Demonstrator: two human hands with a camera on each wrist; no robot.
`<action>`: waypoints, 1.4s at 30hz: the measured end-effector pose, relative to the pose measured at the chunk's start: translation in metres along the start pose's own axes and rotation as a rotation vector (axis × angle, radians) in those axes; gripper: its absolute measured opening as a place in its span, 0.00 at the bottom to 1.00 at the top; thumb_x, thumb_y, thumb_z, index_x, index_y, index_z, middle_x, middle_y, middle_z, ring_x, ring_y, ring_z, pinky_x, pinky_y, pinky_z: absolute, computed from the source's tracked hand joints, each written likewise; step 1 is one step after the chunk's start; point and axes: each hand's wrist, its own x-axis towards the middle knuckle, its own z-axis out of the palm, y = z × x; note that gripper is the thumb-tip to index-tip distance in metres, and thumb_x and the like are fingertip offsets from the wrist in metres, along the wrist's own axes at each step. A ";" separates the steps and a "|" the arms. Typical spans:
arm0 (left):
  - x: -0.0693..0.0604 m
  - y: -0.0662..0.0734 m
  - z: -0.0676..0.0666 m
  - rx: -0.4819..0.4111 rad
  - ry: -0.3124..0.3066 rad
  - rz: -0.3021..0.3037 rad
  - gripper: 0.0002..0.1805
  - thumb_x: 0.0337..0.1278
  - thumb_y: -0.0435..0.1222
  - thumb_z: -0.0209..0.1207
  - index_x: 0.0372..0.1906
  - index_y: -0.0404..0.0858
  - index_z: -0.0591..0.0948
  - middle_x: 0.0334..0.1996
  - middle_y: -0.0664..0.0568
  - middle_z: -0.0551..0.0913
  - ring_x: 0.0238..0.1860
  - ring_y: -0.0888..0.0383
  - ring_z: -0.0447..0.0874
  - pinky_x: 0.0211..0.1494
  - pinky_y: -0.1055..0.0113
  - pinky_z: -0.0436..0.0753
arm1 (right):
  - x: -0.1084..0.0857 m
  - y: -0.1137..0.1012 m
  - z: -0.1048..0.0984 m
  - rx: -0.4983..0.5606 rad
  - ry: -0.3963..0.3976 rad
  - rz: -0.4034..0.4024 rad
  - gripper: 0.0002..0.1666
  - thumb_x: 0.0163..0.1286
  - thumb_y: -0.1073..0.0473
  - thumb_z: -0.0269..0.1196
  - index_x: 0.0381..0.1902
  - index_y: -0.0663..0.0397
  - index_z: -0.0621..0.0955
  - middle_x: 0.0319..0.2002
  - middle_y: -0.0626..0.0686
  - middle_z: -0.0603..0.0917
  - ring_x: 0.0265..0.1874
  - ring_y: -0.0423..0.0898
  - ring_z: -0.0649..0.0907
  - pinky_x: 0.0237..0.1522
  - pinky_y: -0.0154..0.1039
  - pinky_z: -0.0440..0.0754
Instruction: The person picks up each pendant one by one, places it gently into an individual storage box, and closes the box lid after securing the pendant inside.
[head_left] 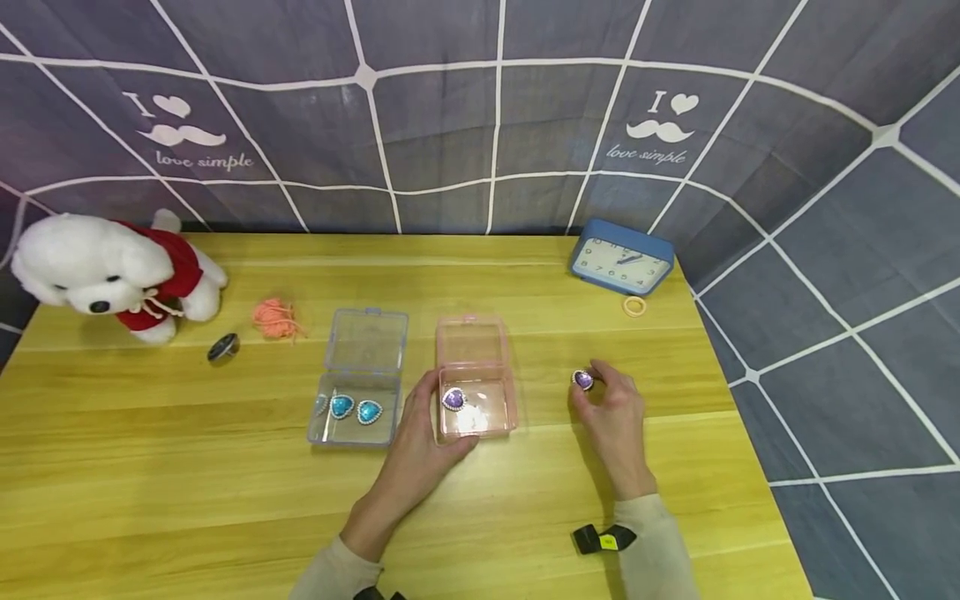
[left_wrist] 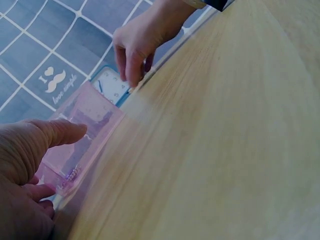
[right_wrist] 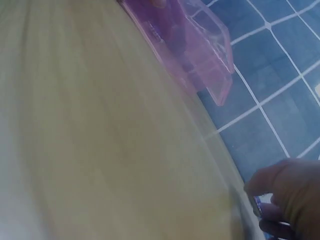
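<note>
A pink clear plastic box (head_left: 477, 437) stands with its lid (head_left: 472, 342) tipped back. My left hand (head_left: 420, 433) holds it at the left side and front, with the thumb along the near wall. Inside, toward the left, lies a purple heart-shaped gem (head_left: 453, 399) with a pale beaded rim. To the right of the box, my right hand (head_left: 617, 417) pinches another purple gem (head_left: 582, 380) between thumb and fingers, just at the tabletop. In the right wrist view the fingers (right_wrist: 272, 182) hide most of that gem.
Left of the pink box is an opened bluish clear box (head_left: 352, 444) with blue heart gems (head_left: 369, 412). Farther left are a dark round trinket (head_left: 223, 347), orange yarn (head_left: 275, 319) and a white plush dog (head_left: 97, 262). A blue clock (head_left: 622, 257) and small ring (head_left: 634, 307) sit back right.
</note>
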 end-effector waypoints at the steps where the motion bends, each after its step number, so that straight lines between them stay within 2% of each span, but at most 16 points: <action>1: 0.000 0.000 0.000 -0.001 -0.001 -0.002 0.62 0.48 0.38 0.81 0.84 0.41 0.54 0.79 0.38 0.63 0.80 0.38 0.59 0.81 0.37 0.60 | 0.000 -0.002 0.001 0.002 0.009 -0.020 0.25 0.57 0.70 0.78 0.52 0.74 0.84 0.44 0.66 0.90 0.49 0.67 0.86 0.54 0.63 0.85; 8: 0.000 0.000 0.000 0.015 0.005 0.006 0.62 0.49 0.38 0.81 0.84 0.40 0.53 0.79 0.37 0.63 0.80 0.37 0.59 0.80 0.35 0.61 | 0.001 -0.023 0.014 0.063 0.068 -0.218 0.25 0.54 0.71 0.80 0.49 0.74 0.85 0.42 0.64 0.91 0.43 0.63 0.88 0.48 0.59 0.89; 12: 0.000 -0.001 0.000 0.020 0.010 0.014 0.61 0.49 0.38 0.80 0.83 0.40 0.54 0.79 0.36 0.63 0.79 0.36 0.60 0.79 0.34 0.62 | 0.002 -0.037 0.020 0.126 0.081 -0.279 0.25 0.52 0.73 0.80 0.49 0.72 0.85 0.42 0.63 0.91 0.43 0.62 0.88 0.47 0.57 0.89; 19: 0.000 0.000 0.000 0.023 0.009 0.010 0.61 0.48 0.37 0.81 0.83 0.40 0.54 0.79 0.37 0.64 0.79 0.36 0.61 0.79 0.34 0.63 | 0.000 -0.059 0.025 0.134 0.058 -0.330 0.27 0.52 0.71 0.81 0.50 0.71 0.85 0.44 0.61 0.90 0.48 0.61 0.87 0.52 0.58 0.88; 29: -0.001 0.000 -0.001 0.025 -0.004 0.013 0.61 0.50 0.38 0.80 0.84 0.40 0.53 0.79 0.37 0.63 0.79 0.36 0.60 0.79 0.35 0.63 | -0.005 -0.076 0.033 0.154 0.000 -0.378 0.32 0.49 0.69 0.84 0.52 0.70 0.85 0.45 0.62 0.90 0.48 0.61 0.87 0.57 0.55 0.86; 35: 0.000 0.001 -0.001 0.027 0.001 0.007 0.62 0.49 0.37 0.81 0.84 0.39 0.54 0.79 0.37 0.63 0.79 0.36 0.61 0.79 0.35 0.63 | -0.008 -0.084 0.040 0.147 -0.022 -0.409 0.32 0.49 0.66 0.84 0.52 0.69 0.85 0.46 0.62 0.90 0.48 0.59 0.88 0.55 0.56 0.87; 42: 0.000 0.002 -0.001 0.019 0.001 0.006 0.61 0.49 0.37 0.81 0.84 0.40 0.54 0.79 0.38 0.63 0.78 0.36 0.62 0.78 0.34 0.64 | -0.009 -0.088 0.046 0.133 -0.048 -0.412 0.31 0.48 0.67 0.84 0.52 0.68 0.85 0.46 0.61 0.90 0.47 0.57 0.87 0.54 0.55 0.86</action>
